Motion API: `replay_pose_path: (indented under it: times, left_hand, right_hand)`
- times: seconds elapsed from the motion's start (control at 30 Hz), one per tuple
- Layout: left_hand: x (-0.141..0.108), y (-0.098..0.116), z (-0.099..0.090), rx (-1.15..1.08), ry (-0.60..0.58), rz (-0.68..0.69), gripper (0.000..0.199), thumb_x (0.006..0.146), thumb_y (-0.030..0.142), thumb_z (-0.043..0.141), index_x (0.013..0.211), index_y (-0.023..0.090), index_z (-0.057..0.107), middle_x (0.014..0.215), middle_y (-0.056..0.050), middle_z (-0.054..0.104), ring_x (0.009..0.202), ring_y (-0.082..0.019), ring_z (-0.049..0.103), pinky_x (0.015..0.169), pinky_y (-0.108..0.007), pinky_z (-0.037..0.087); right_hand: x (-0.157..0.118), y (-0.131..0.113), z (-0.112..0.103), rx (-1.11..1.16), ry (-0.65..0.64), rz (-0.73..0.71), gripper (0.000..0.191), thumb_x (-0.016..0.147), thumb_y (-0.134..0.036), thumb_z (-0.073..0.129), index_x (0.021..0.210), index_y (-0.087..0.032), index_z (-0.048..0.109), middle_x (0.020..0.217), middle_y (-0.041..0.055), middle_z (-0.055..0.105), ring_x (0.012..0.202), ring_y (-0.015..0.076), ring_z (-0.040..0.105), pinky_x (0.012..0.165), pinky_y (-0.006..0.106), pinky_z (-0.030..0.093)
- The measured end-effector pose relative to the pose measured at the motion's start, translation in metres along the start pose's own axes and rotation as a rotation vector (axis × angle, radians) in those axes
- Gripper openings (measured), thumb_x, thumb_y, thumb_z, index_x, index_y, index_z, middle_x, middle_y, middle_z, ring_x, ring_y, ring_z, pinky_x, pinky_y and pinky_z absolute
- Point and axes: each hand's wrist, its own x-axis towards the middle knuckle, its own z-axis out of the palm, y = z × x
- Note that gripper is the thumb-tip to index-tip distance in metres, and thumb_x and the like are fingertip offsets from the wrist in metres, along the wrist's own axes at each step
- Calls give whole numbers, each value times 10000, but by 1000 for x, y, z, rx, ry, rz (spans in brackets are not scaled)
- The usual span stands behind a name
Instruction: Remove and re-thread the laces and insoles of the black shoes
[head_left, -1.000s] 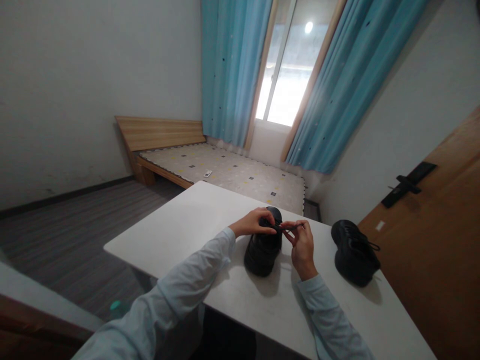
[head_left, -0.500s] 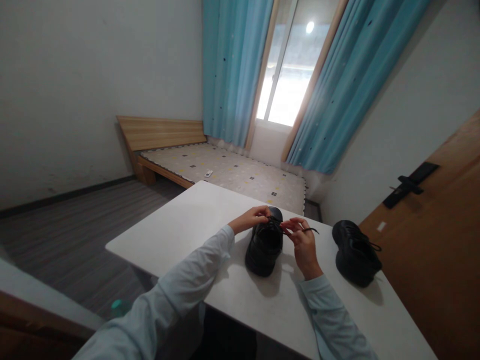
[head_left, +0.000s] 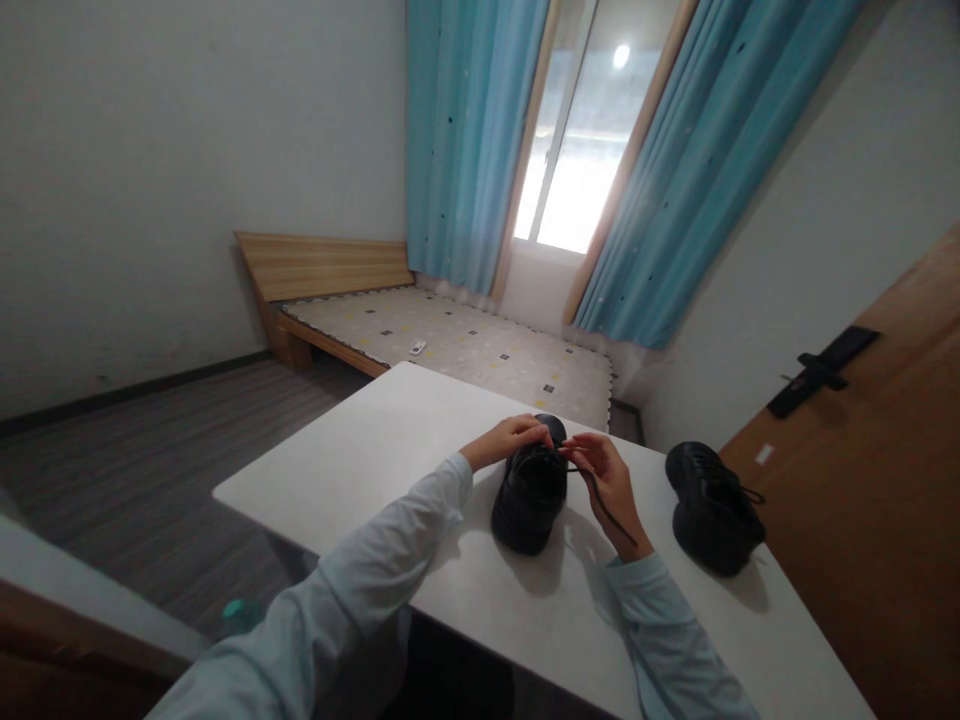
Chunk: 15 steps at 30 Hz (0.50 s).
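Observation:
A black shoe (head_left: 530, 500) stands on the white table (head_left: 345, 440), its toe pointing away from me. My left hand (head_left: 514, 438) is closed at the laces near the toe, its fingertips over the shoe's left side. At the right edge of the laces is my right hand (head_left: 606, 480), with thumb and fingers pinched together. A dark lace (head_left: 611, 512) runs from the shoe across my right palm to the wrist. The fingertips of both hands nearly meet, and what lies exactly between them is too small to tell.
A second black shoe (head_left: 716, 515) sits at the table's right side, its lace looped out. Behind the table is a bed (head_left: 465, 345) with a small white object (head_left: 418, 348) on it. A wooden door (head_left: 862, 480) stands at the right.
My right hand has turned and closed in slightly on the laces; the loose lace now hangs down over its palm instead of sticking out rightward. My left fingers have shifted slightly right.

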Motion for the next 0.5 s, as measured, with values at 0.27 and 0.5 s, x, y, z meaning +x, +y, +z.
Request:
replay_pose_path:
  times: [0.27, 0.5]
  left_hand:
    - [0, -7, 0, 87, -19, 45, 755, 895, 601, 171, 434, 135, 545, 634, -44, 533, 755, -142, 502, 850, -273, 377]
    - [1, -18, 5, 41, 149, 3, 383, 815, 495, 528, 845, 125, 623, 808, -25, 596, 769, -130, 547, 754, -257, 433]
  right_hand:
    - [-3, 3, 5, -179, 48, -31, 197, 743, -370, 667, 821, -193, 629, 893, 53, 598, 877, 200, 590, 812, 384, 517]
    - [-2, 6, 5, -316, 39, -99, 180, 806, -360, 595, 804, -188, 644, 918, 72, 588, 906, 210, 573, 798, 379, 508]
